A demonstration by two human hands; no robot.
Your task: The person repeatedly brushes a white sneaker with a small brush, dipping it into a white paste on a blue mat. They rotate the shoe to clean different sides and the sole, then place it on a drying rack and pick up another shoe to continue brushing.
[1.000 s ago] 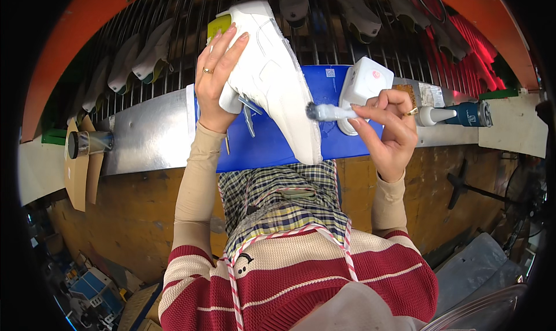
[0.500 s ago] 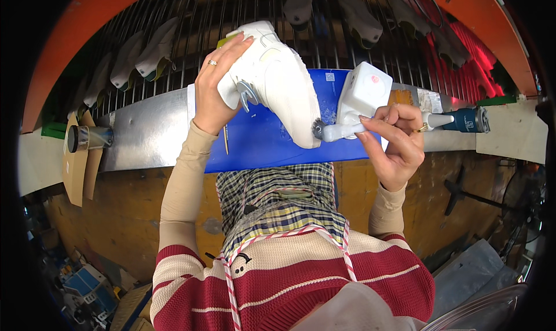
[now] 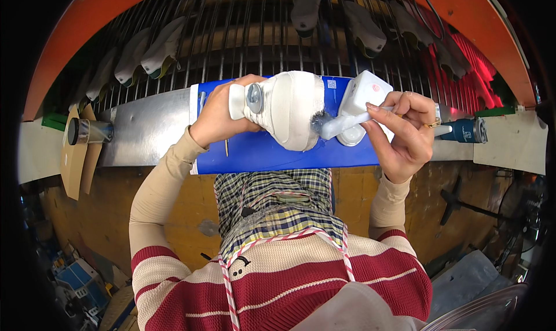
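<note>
My left hand grips a white shoe mounted on a last, holding it on its side over the blue mat. A metal disc on the last's end faces me. My right hand holds a white-handled brush with its bristles touching the shoe's right edge. A white square container stands on the mat just behind the brush. A gold ring shows on my right hand.
A metal workbench runs left and right of the mat. Behind it a wire rack carries several shoes and soles. A dark cylinder lies at the left, a blue one at the right.
My left hand has turned the shoe from upright to lying on its side and lowered it. The brush has moved in from the right and now touches the shoe.
</note>
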